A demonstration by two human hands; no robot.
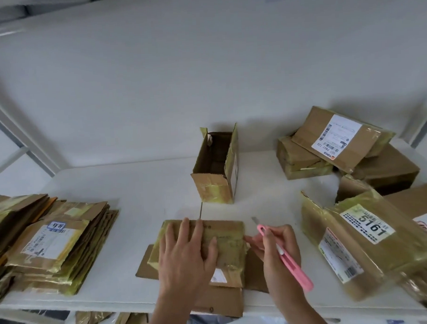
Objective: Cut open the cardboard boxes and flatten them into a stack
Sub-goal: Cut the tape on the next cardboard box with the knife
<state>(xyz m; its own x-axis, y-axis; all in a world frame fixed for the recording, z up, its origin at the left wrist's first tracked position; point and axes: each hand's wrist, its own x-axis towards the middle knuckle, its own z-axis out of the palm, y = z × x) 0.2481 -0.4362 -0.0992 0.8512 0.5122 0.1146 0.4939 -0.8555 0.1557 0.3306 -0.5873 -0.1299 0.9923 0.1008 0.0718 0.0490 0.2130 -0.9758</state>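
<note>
- Flattened box (225,237): brown cardboard under glossy yellow-green tape.
- Utility knife (289,259): pink handle, grey blade.
- Worktop (135,189): plain white.
- Flattened stack (52,247): brown, yellowish tape, white label with a blue tag.
- Taped box (365,243): white label, black "5161" and barcode stripes.
- Open box (215,169): brown with yellow-green tape patches.

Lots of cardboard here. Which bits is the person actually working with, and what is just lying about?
In use:
left hand pressing the flattened box
right hand holding the pink cutter
stack of flattened boxes

Waiting or idle:
open upright box
sealed boxes
box marked 5161
</note>
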